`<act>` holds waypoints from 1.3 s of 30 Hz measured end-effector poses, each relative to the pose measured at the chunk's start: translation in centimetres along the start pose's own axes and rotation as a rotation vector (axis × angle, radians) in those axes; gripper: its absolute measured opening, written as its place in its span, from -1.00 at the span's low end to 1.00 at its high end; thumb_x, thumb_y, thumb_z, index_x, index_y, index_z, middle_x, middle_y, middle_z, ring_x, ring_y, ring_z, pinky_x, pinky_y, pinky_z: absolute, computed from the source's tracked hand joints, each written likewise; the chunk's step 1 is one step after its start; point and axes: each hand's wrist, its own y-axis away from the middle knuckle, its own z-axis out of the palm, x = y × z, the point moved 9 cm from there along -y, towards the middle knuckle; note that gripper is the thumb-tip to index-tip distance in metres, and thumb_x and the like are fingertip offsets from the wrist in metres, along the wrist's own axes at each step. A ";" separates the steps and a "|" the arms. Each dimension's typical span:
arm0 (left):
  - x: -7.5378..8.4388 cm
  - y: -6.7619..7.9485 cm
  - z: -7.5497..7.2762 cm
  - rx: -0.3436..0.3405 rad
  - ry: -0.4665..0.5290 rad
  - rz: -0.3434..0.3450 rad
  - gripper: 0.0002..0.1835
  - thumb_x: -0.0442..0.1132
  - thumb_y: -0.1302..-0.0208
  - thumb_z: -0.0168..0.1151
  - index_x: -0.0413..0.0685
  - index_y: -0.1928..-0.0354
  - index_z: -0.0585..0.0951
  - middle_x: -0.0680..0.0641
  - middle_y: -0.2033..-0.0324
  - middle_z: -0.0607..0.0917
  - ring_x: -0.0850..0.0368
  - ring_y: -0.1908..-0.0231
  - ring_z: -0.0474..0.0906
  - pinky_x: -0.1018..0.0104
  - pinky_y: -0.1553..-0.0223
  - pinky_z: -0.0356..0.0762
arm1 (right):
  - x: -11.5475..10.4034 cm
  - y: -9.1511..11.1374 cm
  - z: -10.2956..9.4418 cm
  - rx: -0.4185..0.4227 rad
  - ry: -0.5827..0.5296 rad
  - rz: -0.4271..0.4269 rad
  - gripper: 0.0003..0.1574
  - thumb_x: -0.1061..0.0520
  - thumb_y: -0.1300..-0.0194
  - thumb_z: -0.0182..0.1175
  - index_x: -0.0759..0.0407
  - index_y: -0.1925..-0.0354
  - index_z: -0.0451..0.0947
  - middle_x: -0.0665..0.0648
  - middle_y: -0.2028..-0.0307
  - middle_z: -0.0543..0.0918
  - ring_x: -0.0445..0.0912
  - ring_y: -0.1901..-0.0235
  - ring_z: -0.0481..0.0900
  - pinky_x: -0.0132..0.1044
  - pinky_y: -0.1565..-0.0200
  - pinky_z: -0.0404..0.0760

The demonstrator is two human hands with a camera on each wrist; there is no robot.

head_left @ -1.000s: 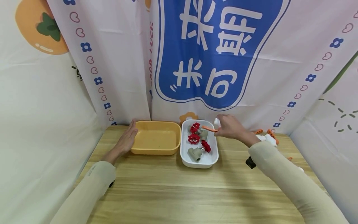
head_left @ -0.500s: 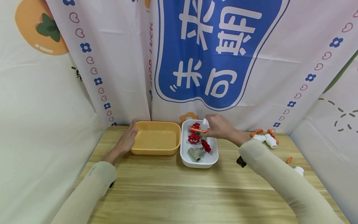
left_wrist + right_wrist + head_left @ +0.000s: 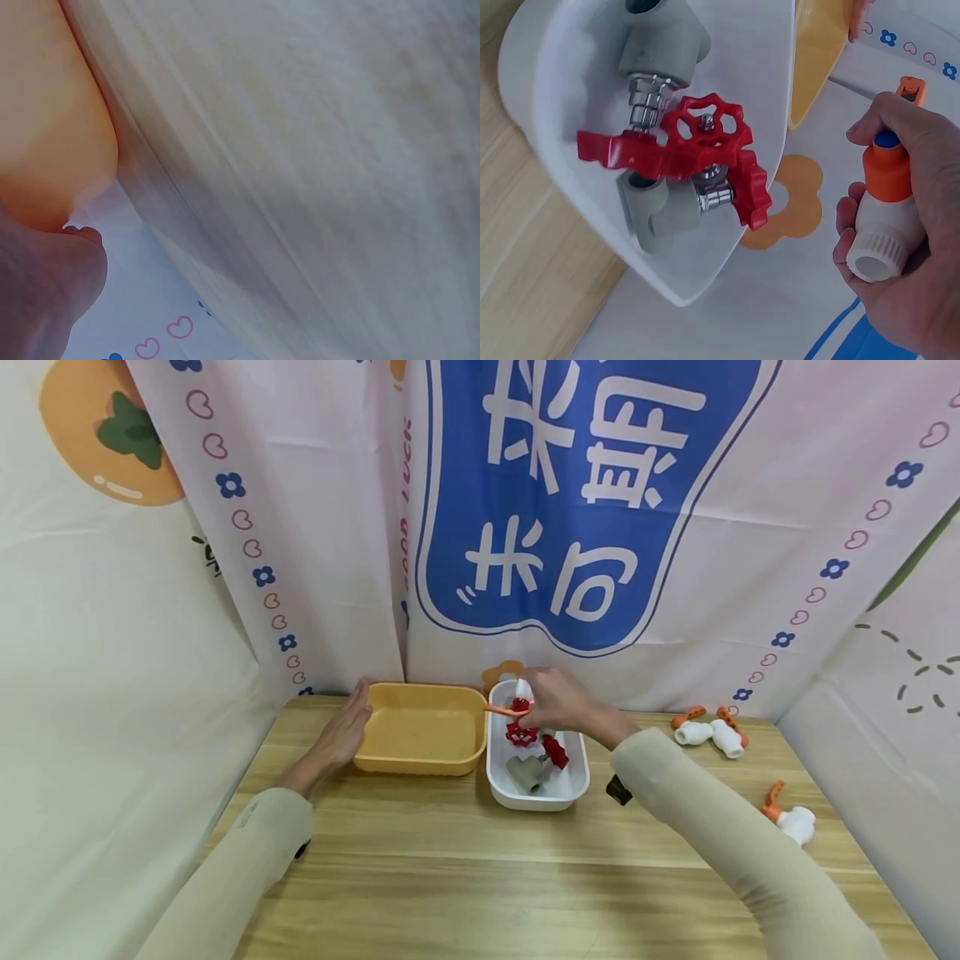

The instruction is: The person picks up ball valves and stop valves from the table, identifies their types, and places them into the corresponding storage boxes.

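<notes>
My right hand (image 3: 561, 700) grips a white plastic ball valve (image 3: 889, 217) with an orange lever handle. The hand hovers over the far end of the white tray (image 3: 534, 804), and the lever points left toward the yellow tray (image 3: 420, 768). Inside the white tray lie several grey valves (image 3: 660, 52) with red handwheels (image 3: 706, 124). The yellow tray holds no valves. My left hand (image 3: 339, 742) rests with straight fingers along the yellow tray's left side; the left wrist view catches only part of the hand (image 3: 64, 274) by the tray wall.
Two more white ball valves (image 3: 726, 739) with orange handles lie at the table's back right. Another white valve (image 3: 798, 825) sits nearer, by the right edge. A printed cloth (image 3: 337, 610) hangs right behind both trays, and white cloth flanks the wooden table (image 3: 465, 893).
My right hand has moved left with the ball valve, from the white tray's right side to above its far end. The left hand stays against the yellow tray.
</notes>
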 end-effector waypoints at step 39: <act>0.1 -0.3 -0.1 0.012 0.002 0.028 -0.33 -0.02 -0.75 -0.56 -0.16 -0.67 -0.36 -0.12 -0.69 -0.39 -0.21 -0.68 -0.40 -0.24 -0.65 -0.34 | -6.2 -6.5 5.3 -0.123 0.001 -0.013 -0.28 -0.03 -0.19 0.58 0.22 -0.21 0.60 0.10 0.10 0.73 -0.03 0.23 0.64 -0.24 0.12 0.74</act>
